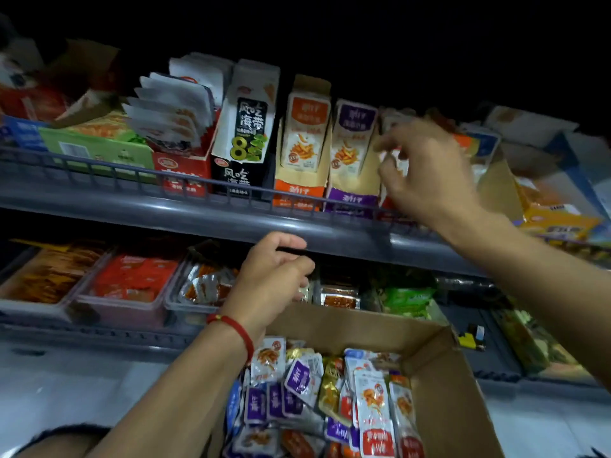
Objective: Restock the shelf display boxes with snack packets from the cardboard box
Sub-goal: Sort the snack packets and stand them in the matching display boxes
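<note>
The open cardboard box (443,375) sits low in front of me, full of mixed snack packets (330,388) in purple, white, gold and red. On the upper shelf stand an orange display box (299,150) and a purple display box (350,153). Just right of the purple one, my right hand (426,170) reaches into another display box and pinches a white and red snack packet (395,160) between thumb and fingers. My left hand (274,276), a red cord on its wrist, hovers with curled fingers over the box's far edge. What it holds is hidden.
A grey wire rail (185,183) fronts the upper shelf, which also carries a black seaweed box (243,133), a red box (182,173) and a green box (99,147). Clear trays of packets (129,282) line the lower shelf. More boxes (555,213) stand at the right.
</note>
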The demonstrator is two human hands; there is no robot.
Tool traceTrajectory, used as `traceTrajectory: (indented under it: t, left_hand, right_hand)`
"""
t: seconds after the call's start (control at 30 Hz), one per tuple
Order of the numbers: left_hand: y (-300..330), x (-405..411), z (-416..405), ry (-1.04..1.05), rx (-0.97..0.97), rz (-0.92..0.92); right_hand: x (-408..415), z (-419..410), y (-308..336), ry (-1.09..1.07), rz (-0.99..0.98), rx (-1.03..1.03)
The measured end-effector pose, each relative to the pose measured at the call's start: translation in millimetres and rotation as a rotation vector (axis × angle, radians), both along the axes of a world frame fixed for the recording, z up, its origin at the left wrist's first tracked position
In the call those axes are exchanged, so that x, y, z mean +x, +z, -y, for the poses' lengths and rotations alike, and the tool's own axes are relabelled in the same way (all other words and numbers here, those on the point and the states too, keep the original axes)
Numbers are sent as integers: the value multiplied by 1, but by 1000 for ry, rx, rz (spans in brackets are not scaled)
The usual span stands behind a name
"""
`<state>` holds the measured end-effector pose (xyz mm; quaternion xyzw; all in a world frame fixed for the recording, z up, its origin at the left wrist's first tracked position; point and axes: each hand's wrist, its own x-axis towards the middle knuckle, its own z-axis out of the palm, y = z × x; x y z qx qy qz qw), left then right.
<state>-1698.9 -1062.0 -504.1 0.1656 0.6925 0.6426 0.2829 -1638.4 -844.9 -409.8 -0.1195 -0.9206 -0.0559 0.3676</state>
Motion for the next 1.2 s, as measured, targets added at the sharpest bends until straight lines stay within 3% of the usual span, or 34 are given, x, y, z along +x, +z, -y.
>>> traceTrajectory:
  t: [0.13, 0.33, 0.5, 0.6, 0.73, 0.9, 1.0, 1.1, 1.2]
  left_hand:
    - [-14, 18, -2, -141, -188, -66]
    - [-70, 40, -18, -409, -559, -172]
    - [-147, 38, -33, -649, -1061, -358]
    - [-184, 40, -36, -644, -1178, -396]
    - [-208, 42, -38, -458, -1137, -459]
    - [-180, 42, -44, -223, -903, -274]
    - [-138, 50, -46, -208, -760, -256]
    - [-94, 59, -42, -273, -601, -401]
    - [-69, 64, -35, -322, -418, -267]
  right_hand:
    - [74, 31, -70, 86, 201, -180]
    - [135, 23, -159, 10, 532, -374]
    - [139, 19, -160, 49, 513, -473]
    - [143, 15, -159, 91, 466, -494]
    - [147, 12, -160, 112, 444, -503]
    - [147, 9, -162, 126, 478, -510]
    - [141, 6, -164, 190, 532, -533]
    - [135, 9, -167, 272, 627, -555]
    - [129, 16, -164, 272, 636, -558]
